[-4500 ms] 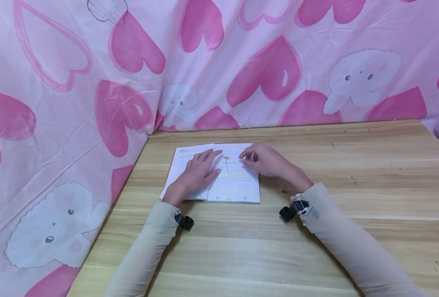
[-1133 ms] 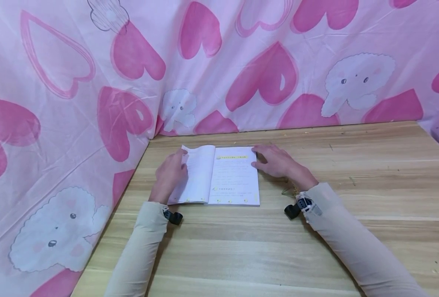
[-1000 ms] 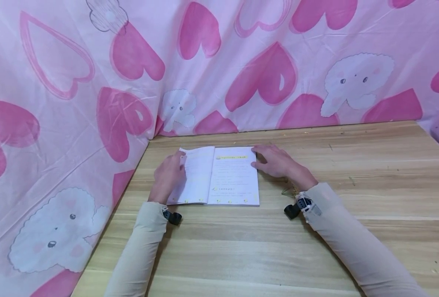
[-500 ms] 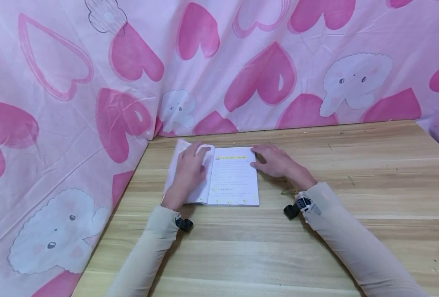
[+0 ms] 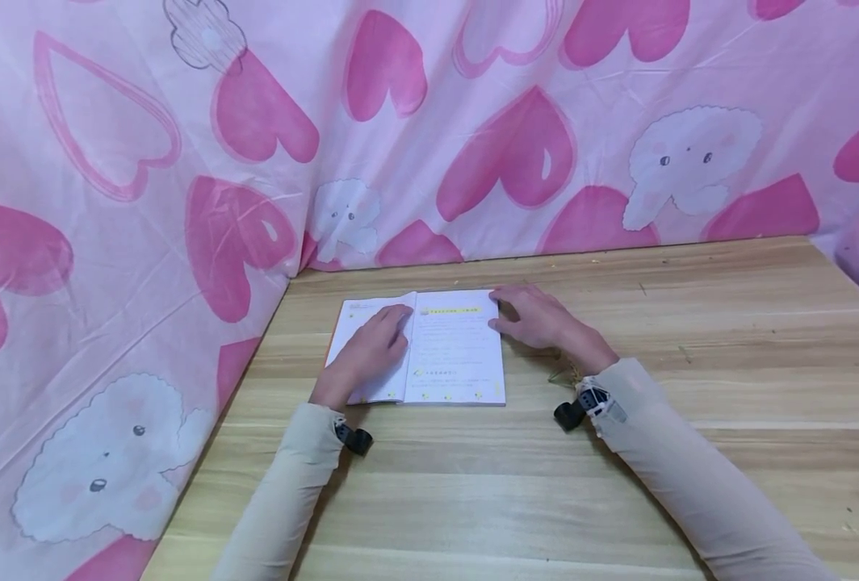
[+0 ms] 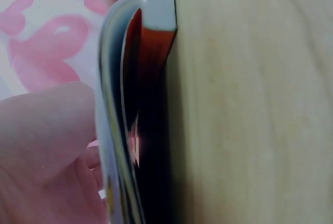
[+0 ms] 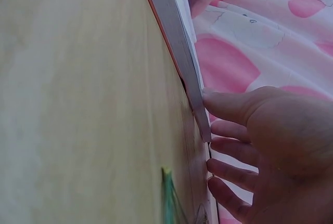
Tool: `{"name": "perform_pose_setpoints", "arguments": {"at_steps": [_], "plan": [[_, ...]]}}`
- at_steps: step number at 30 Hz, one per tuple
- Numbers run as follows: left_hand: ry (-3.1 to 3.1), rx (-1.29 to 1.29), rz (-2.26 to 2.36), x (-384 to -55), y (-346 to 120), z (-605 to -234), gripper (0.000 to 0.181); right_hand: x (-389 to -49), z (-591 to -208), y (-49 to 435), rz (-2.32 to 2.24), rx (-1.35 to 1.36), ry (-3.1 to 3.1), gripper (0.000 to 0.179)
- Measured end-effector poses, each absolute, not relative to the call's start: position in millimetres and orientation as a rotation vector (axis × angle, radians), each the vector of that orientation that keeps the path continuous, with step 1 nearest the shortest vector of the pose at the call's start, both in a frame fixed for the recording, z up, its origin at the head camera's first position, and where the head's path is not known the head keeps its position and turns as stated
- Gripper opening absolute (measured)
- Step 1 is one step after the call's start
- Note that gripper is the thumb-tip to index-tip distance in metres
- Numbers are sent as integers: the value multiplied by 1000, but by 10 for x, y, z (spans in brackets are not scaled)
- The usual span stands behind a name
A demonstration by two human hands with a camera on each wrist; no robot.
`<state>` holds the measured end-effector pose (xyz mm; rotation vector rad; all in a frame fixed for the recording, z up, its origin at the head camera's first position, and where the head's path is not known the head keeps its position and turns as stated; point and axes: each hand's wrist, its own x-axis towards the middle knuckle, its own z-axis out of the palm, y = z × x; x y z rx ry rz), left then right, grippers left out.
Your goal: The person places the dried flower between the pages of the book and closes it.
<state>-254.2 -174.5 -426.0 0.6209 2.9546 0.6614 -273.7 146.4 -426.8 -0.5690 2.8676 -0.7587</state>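
An open book (image 5: 454, 347) with printed white pages and small yellow drawings lies on the table. My left hand (image 5: 371, 349) rests on its left page, the fingertips near the spine. In the left wrist view the thumb (image 6: 57, 120) touches the outer page, and the left-side leaves bow above the table. At the book's right edge my right hand (image 5: 542, 319) touches the upper corner and side with relaxed fingers. The right wrist view shows the thumb (image 7: 229, 104) against the page edge and the other fingers extended past the corner.
Thin dried plant stems (image 5: 566, 373) lie partly hidden by my right wrist; their green ends (image 7: 167, 193) show in the right wrist view. Small plant bits (image 5: 684, 355) are scattered on the wooden table (image 5: 466, 500). A pink heart-patterned cloth (image 5: 502, 153) hangs behind and at the left.
Earlier a small yellow flower lay on the right page; different pages now show and it is out of sight. My left hand moved from the left edge toward the spine, and the lifted left leaf settled.
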Motion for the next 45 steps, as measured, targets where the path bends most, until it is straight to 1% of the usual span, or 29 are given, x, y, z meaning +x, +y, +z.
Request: {"name": "perform_pose_setpoints", "arguments": {"at_steps": [5,7,12,14,16,19,22,26,30,39,43,45], "plan": [[2891,593,718,-2542,-1787,-4263,52,-2738,-4258,1471,-761,-589,2864,62],[2870,571,714,-2532,-1788,-4256,54,-2745,-4241,1509,-769,-644,2854,59],[2847,539,674,-2500,-1754,-4226,62,-2738,-4100,1718,-759,-734,2853,50],[2850,540,652,-2492,-1740,-4220,64,-2702,-4023,1823,-745,-695,2862,46],[2856,537,632,-2486,-1731,-4217,66,-2645,-3950,1924,-726,-653,2867,40],[2862,528,613,-2484,-1725,-4220,67,-2533,-3859,2053,-706,-551,2828,25],[2868,531,598,-2486,-1729,-4222,68,-2454,-3803,2154,-653,-532,2784,16],[2876,545,569,-2505,-1744,-4241,69,-2429,-3817,2213,-594,-549,2751,21],[2871,553,566,-2504,-1745,-4259,69,-2459,-3900,2175,-601,-528,2741,25],[2843,546,581,-2497,-1707,-4253,70,-2568,-4062,2032,-674,-540,2842,16],[2842,521,569,-2504,-1694,-4272,70,-2617,-4127,1985,-768,-588,2840,8],[2845,512,558,-2512,-1696,-4296,70,-2627,-4149,1975,-808,-623,2829,8]]}}
